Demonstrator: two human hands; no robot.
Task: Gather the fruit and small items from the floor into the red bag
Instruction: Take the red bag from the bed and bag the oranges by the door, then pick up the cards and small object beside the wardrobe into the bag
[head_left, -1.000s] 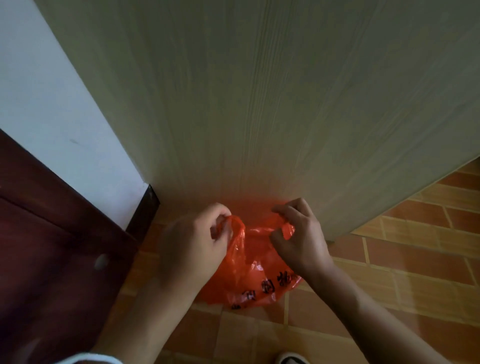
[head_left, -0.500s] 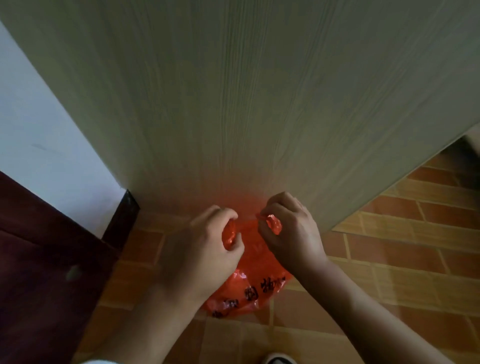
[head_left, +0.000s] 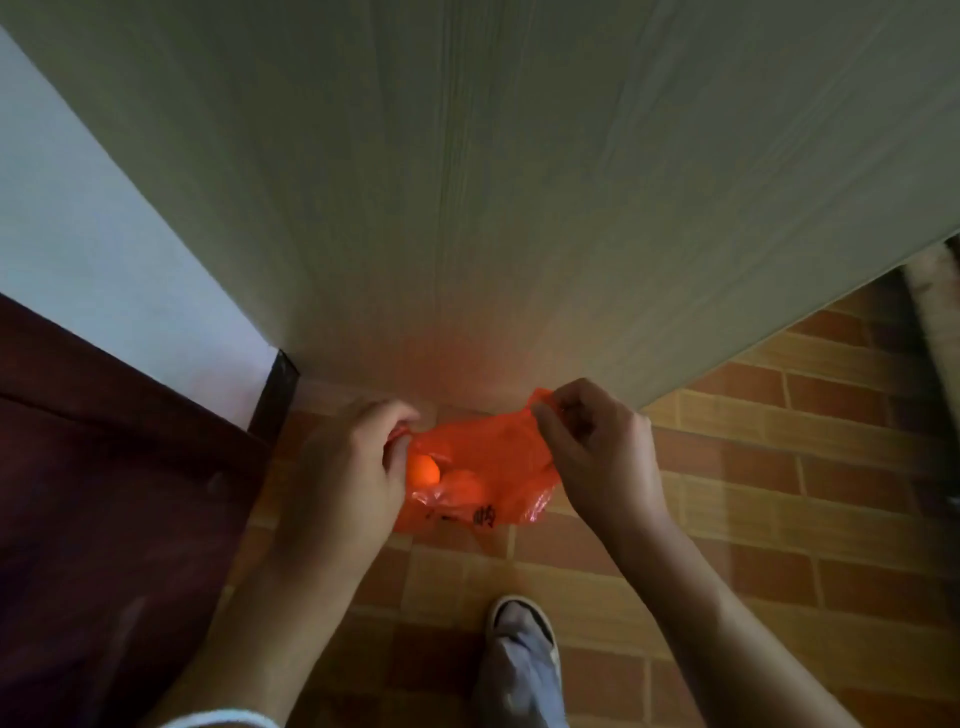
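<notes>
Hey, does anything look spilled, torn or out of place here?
Nothing stands out. The left hand and right hand pinch the red bag open on the tiled floor; an orange fruit sits inside, nothing spilled.

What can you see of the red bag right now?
The red bag is thin, translucent orange-red plastic, crumpled, with dark printed characters near its lower edge. It sits low over the brick-pattern floor against the pale wood panel. The left hand and right hand pinch its rim apart, mouth open; orange round fruit shows inside.
</notes>
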